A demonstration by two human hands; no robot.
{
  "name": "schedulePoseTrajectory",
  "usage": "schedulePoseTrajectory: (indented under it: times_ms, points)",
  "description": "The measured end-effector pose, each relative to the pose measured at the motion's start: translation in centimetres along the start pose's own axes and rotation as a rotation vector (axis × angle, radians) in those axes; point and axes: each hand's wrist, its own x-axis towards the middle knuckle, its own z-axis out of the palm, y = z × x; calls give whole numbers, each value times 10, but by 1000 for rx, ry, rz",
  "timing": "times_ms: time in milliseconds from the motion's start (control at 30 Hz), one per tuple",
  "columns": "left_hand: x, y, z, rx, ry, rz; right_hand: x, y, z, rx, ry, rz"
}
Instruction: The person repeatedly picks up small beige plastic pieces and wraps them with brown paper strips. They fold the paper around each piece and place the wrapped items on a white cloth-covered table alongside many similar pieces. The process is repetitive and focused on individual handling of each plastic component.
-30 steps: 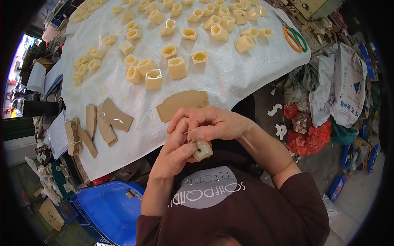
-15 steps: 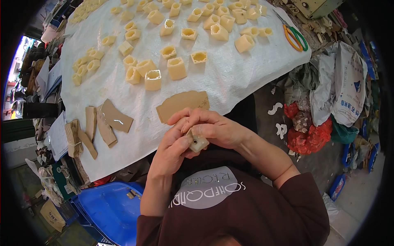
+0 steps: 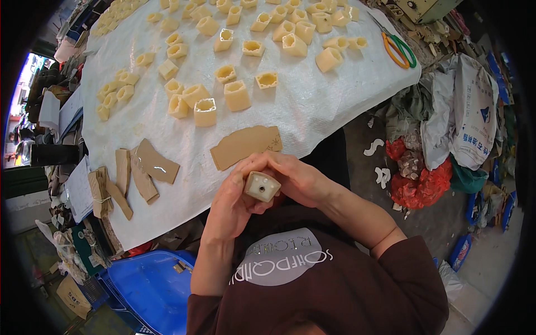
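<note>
Since half a second ago you have turned the block (image 3: pixel 262 186) so its flat, square end faces up at you; before, it sat half hidden between your palms. Your table cover (image 3: pixel 312 106), a white woven sheet, carries dozens of cream blocks (image 3: pixel 237 95) of the same kind, standing apart in loose rows, so most of the batch looks already set down, though you cannot tell from here which are finished. Near you lie a tan card (image 3: pixel 245 146) and a few brown strips (image 3: pixel 145 173), untouched. Scissors (image 3: pixel 397 49) rest at the sheet's far right edge. Your left hand (image 3: pixel 231 204) is closed around the block from below and the side; your right hand (image 3: pixel 296 178) pinches it from above, fingers curled over its top edge. It sits just over your lap, near the sheet's front edge.
</note>
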Motion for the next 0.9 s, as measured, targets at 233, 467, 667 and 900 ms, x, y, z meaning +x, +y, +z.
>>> schedulePoseTrajectory:
  times_ms: [233, 467, 667, 900]
  points:
    - [-3, -2, 17, 224, 142, 83, 0, 4, 3, -241, -38, -148]
    - [4, -4, 22, 141, 217, 147, 0, 4, 6, -515, 69, -327]
    - [8, -3, 31, 80, 259, 234, -1, 9, 6, -104, 54, -141]
    - [10, -11, 40, 3, 396, 219, 8, 21, 5, -549, 160, -495]
